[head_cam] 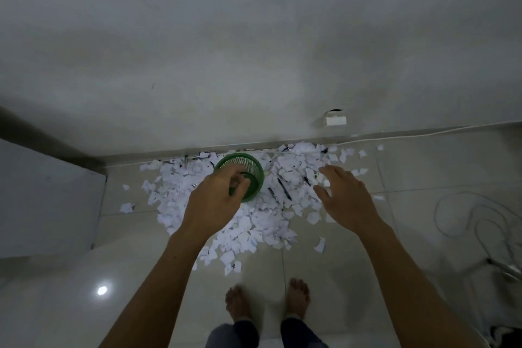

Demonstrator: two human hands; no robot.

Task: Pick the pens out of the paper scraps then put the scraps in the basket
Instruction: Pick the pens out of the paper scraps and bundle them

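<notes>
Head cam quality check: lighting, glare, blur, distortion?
Head view: dim, flat light; one glare spot on the floor tile; wide-angle bending of the wall base; feet and left hand slightly motion-blurred; pens among paper scraps small, dark.

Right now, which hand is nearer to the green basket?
Left. The left hand overlaps the green basket, fingers curled at its near rim. The right hand hovers open to the basket's right, over the paper scraps, clear of it.
</notes>
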